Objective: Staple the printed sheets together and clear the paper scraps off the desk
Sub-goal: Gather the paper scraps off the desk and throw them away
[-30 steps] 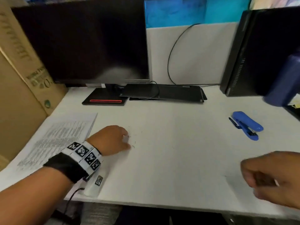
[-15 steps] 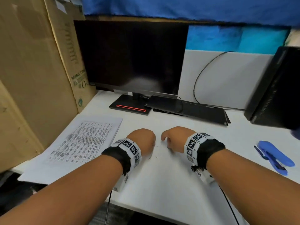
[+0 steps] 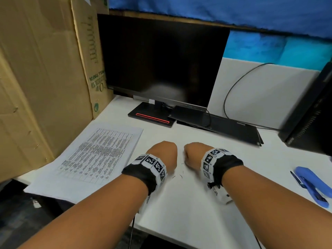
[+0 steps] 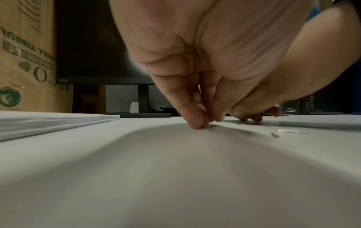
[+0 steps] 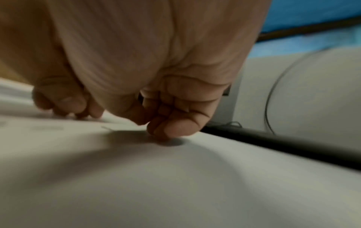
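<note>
Both hands sit side by side, knuckles up, in the middle of the white desk (image 3: 188,209). My left hand (image 3: 164,154) has thumb and forefinger pinched together on the desk surface (image 4: 207,123), on what looks like a tiny scrap. My right hand (image 3: 193,155) is curled, its fingertips (image 5: 166,132) touching the desk; anything inside it is hidden. Small scraps (image 3: 181,176) lie between the wrists, and more (image 4: 274,135) show in the left wrist view. The printed sheets (image 3: 97,155) lie flat at the left. The blue stapler (image 3: 312,186) rests far right.
A dark monitor (image 3: 161,60) on a black base (image 3: 152,117) stands behind the hands, with a flat black device (image 3: 224,125) and a cable (image 3: 231,90) to its right. Cardboard boxes (image 3: 45,78) wall the left side. A black tower (image 3: 312,119) stands at the right.
My right hand has come in from the lower right to sit beside the left at the scraps. The head view has swung left and tilted. The left hand has stayed curled at the same spot.
</note>
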